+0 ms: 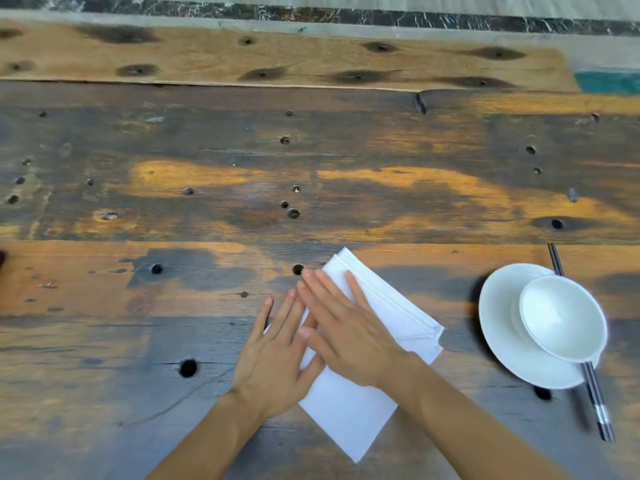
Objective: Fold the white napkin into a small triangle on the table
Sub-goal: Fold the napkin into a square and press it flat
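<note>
White layered napkin (349,420) lies flattened under straight-fingered left hand (273,365) and right hand (349,330), ungripped.

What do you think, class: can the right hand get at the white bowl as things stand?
Probably yes. The right hand lies flat on the napkin, holding nothing; only bare table separates it from the bowl, which sits on a saucer to its right.

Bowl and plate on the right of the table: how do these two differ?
The bowl is deep with raised walls, while the plate is shallow and nearly flat. The bowl is narrower across than the plate. The bowl sits on top, off-centre toward the plate's right side; the plate lies beneath it. Both are round, plain white and glossy, and the bowl looks empty.
</note>
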Demonstrator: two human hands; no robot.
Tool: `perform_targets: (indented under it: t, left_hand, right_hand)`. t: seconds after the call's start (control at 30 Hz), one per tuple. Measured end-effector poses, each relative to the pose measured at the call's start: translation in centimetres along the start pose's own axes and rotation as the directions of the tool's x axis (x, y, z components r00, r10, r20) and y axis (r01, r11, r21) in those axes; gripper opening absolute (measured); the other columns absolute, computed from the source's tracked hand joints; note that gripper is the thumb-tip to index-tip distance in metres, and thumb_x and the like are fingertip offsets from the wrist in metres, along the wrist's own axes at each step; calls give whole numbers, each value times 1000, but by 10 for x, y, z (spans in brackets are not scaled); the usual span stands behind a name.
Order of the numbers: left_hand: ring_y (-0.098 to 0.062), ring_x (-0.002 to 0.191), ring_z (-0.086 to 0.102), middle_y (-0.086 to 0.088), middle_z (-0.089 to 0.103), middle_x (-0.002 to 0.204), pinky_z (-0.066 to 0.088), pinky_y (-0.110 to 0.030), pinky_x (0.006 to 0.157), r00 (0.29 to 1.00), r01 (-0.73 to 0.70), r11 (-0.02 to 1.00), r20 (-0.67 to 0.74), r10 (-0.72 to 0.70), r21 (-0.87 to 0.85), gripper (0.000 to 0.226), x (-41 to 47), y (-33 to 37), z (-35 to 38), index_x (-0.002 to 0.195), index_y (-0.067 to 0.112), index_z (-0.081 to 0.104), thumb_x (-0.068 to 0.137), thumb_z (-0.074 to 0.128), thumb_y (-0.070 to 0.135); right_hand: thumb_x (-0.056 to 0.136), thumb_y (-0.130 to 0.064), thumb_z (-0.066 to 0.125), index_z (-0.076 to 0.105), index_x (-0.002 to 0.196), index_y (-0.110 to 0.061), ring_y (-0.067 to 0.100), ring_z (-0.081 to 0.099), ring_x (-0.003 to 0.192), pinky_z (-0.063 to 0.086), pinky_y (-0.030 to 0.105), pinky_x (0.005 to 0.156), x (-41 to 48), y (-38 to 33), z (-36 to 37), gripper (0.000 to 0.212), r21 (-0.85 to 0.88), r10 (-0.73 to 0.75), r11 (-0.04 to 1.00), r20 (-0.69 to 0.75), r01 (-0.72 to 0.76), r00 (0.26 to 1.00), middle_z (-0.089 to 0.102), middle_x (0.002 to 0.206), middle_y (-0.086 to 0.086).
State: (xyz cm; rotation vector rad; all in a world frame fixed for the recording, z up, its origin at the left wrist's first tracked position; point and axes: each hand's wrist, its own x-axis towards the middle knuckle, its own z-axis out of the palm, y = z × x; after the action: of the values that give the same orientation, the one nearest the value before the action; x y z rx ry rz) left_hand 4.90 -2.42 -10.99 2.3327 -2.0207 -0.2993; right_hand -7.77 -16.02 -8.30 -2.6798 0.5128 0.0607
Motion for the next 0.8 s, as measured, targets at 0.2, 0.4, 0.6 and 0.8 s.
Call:
perform_targets:
  t: [0.2,0.4,0.6,0.8]
  left_hand:
    - [-25,160,11,-8,13,173,12,-55,126,1000,14,1000,15,-14,-19,72,0,-2,1,165,23,16,105,30,60]
    - [-28,159,15,-11,16,172,15,-57,124,1000,-5,1000,21,5,11,71,0,-3,2,164,23,21,104,32,59]
    - [-28,157,22,-11,21,171,19,-59,121,1000,25,1000,17,-25,8,67,-7,4,-4,161,14,29,106,33,51]
    - [-19,160,12,-4,18,172,12,-53,124,963,263,960,-27,-267,-94,66,-65,13,2,162,8,23,108,29,44]
  right_hand:
    - [102,-68,15,8,162,-22,12,-9,155,-5,54,124,15,37,0,76,-129,51,991,39,-46,998,-1,170,-4]
    - [104,-65,18,10,162,-23,10,-2,156,4,59,123,13,51,-1,73,-165,101,981,-12,-102,995,5,170,-8]
    - [103,-65,18,14,162,-22,11,3,156,8,58,123,12,50,1,73,-185,103,977,-46,-109,994,8,170,-5]
    - [102,-62,10,13,162,-19,12,0,156,-11,55,122,20,42,-5,73,-173,173,969,-20,-174,985,4,170,-4]
